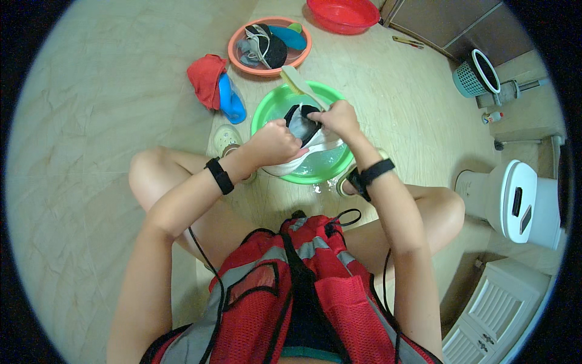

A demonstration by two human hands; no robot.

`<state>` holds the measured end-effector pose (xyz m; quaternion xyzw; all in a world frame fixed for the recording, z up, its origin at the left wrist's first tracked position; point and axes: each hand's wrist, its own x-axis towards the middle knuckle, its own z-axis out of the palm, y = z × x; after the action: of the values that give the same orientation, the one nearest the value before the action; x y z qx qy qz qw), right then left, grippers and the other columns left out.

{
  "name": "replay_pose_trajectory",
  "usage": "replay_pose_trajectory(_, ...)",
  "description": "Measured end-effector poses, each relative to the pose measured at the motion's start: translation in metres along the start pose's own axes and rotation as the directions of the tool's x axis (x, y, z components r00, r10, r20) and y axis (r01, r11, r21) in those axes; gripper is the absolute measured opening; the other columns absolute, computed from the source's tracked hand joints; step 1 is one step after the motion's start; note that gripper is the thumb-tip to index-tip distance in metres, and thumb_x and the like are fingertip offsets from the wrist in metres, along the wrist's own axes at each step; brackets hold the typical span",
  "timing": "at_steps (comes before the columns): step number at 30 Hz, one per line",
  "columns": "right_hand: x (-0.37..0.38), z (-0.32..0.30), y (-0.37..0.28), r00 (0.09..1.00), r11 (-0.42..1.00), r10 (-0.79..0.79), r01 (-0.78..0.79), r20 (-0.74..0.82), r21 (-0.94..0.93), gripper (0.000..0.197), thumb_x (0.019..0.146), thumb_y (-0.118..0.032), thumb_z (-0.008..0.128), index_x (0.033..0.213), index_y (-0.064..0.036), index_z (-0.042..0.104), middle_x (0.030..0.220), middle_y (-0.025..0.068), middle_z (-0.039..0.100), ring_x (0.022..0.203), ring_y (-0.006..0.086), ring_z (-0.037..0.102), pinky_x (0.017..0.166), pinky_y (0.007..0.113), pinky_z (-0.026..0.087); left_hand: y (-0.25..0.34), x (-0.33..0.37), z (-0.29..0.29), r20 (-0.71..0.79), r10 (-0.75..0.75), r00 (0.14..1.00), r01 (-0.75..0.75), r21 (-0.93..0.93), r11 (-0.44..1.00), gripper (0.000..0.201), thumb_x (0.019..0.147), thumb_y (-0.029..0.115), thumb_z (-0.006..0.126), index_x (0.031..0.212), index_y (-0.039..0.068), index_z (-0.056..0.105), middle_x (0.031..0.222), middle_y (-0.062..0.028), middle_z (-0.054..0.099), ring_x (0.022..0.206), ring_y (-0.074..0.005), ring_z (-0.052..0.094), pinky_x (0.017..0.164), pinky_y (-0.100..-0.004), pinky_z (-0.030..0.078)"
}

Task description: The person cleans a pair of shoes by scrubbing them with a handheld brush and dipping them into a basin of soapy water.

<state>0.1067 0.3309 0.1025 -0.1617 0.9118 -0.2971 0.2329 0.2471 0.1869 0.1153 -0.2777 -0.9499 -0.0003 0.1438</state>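
Head view: shoe (303,124) gripped between both hands' fingers (290,130) over green basin (273,103).

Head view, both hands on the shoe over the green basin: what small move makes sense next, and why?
Probably a dip back into the water. The left hand and right hand both grip the black and white shoe above the green basin, which holds water. A pale brush leans on the basin's rim, unheld, so rinsing by hand looks likelier than scrubbing.
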Motion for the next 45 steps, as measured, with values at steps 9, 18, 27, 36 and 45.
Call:
replay_pose_trajectory(9, -0.011, -0.043, -0.017, 0.994, 0.944, 0.026, -0.059, 0.106, 0.324, 0.02, 0.069, -0.014, 0.071, 0.075, 0.0038, 0.065, 0.067, 0.0069, 0.061, 0.059, 0.0138, 0.055, 0.054, 0.03, 0.043, 0.005, -0.02, 0.031, 0.124, -0.1, 0.987, 0.115, -0.119, 0.986, 0.041, 0.084, 0.038, 0.054, 0.056, 0.008, 0.054, 0.049, -0.0073, 0.052, 0.047, -0.0241, 0.054, 0.058, -0.0339, 0.043)
replay_pose_trajectory(18, -0.024, -0.044, -0.023, 0.979, 0.847, -0.203, 0.157, 0.036, 0.509, 0.011, 0.08, -0.012, 0.065, 0.08, -0.0014, 0.064, 0.068, 0.0, 0.06, 0.06, 0.0067, 0.051, 0.055, 0.022, 0.04, -0.008, 0.041, 0.043, 0.769, -0.301, 0.565, 0.172, -0.466, -0.868, 0.086, 0.081, 0.07, 0.037, 0.125, -0.003, 0.042, 0.121, -0.0156, 0.051, 0.114, -0.0279, 0.046, 0.102, -0.0413, 0.03)
replay_pose_trajectory(27, -0.03, -0.036, -0.033, 0.866, 0.857, -0.496, 0.501, -0.07, 0.119, 0.023, 0.072, -0.021, 0.068, 0.083, -0.0001, 0.066, 0.063, 0.0184, 0.06, 0.057, 0.028, 0.061, 0.058, 0.037, 0.047, -0.033, 0.091, 0.03, 0.72, -0.458, 0.522, -0.272, -0.368, -0.889, 0.088, 0.074, 0.074, 0.042, 0.114, -0.003, 0.048, 0.105, -0.0176, 0.055, 0.098, -0.0316, 0.053, 0.092, -0.0457, 0.039)
replay_pose_trajectory(36, -0.077, -0.105, -0.059, 0.884, 0.83, -0.4, 0.462, -0.243, 0.311, 0.024, 0.077, -0.024, 0.068, 0.083, -0.0003, 0.067, 0.063, 0.0045, 0.062, 0.057, 0.0095, 0.053, 0.055, 0.028, 0.043, -0.056, 0.087, 0.049, 0.588, -0.523, 0.617, -0.481, -0.244, -0.842, 0.06, 0.087, 0.054, 0.029, 0.123, 0.011, 0.049, 0.12, -0.015, 0.054, 0.111, -0.0333, 0.051, 0.097, -0.0503, 0.039)
replay_pose_trajectory(45, -0.129, -0.181, -0.047, 0.868, 0.834, -0.171, 0.379, -0.466, 0.401, 0.023, 0.085, -0.023, 0.063, 0.092, -0.0018, 0.062, 0.054, -0.011, 0.037, 0.044, -0.001, 0.027, 0.041, 0.018, 0.017, -0.055, 0.096, 0.032, 0.087, -0.603, 0.793, -0.543, -0.348, -0.764, 0.035, 0.091, 0.035, 0.038, 0.107, 0.012, 0.059, 0.102, -0.0089, 0.063, 0.096, -0.0262, 0.06, 0.09, -0.0466, 0.046)
